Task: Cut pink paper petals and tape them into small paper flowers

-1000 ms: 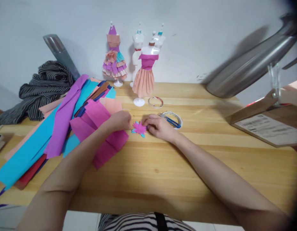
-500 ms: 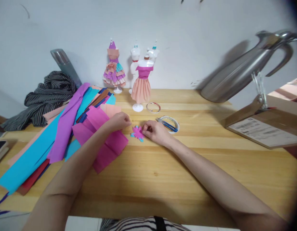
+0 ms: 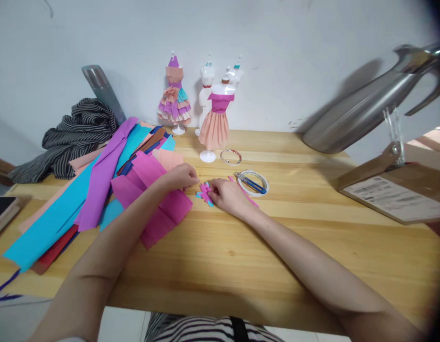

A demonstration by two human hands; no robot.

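Observation:
A small flower-like piece of pink and blue paper (image 3: pixel 205 194) lies on the wooden table. My right hand (image 3: pixel 226 194) is at its right side, fingers bent and touching its edge; whether they pinch it is hidden. My left hand (image 3: pixel 184 177) is closed just up and left of it, fingertips together, with anything between them too small to make out. Under my left wrist spread folded magenta crepe sheets (image 3: pixel 163 223). A pink strip (image 3: pixel 253 203) shows behind my right hand, beside a tape roll (image 3: pixel 267 185) with blue-handled snips (image 3: pixel 253 183) on it.
Dress forms stand at the back, one in a pink and peach dress (image 3: pixel 215 126). Coloured crepe strips (image 3: pixel 56 218) and a striped cloth (image 3: pixel 77 135) lie left. A metal jug (image 3: pixel 362 102) and a cardboard box (image 3: pixel 394 194) are right. A clear ring (image 3: pixel 231 157) lies centrally.
The view has shifted slightly. A pink strip now shows between my right hand and the tape roll. My right hand's fingers now cover more of the paper flower's right side.

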